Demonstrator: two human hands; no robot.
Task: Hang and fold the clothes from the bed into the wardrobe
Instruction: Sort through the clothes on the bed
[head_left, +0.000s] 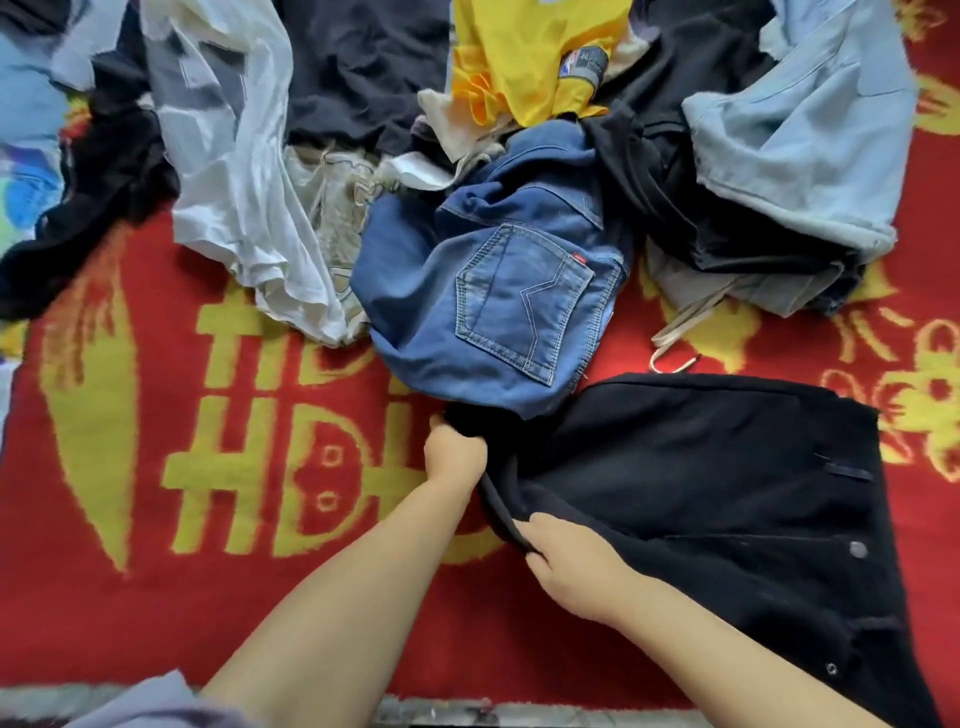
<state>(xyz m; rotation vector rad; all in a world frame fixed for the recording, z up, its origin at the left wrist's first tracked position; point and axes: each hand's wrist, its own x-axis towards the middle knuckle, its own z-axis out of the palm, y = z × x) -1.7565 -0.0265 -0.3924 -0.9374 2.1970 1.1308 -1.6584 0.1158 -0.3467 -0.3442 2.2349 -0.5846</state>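
Big yellow "HD" lettering shows on the red blanket (130, 597) covering the bed. Black trousers (701, 493) lie flat on it at the near right, long axis running across, waistband with its button to the right. Left hand (453, 451) reaches forward, fingers curled round the trousers' bunched far-left end, just beside the blue jeans (498, 312). Right hand (574, 558) pinches the near-left fold edge, thumb on top

head | looks steeply down | close over bed (156, 597)
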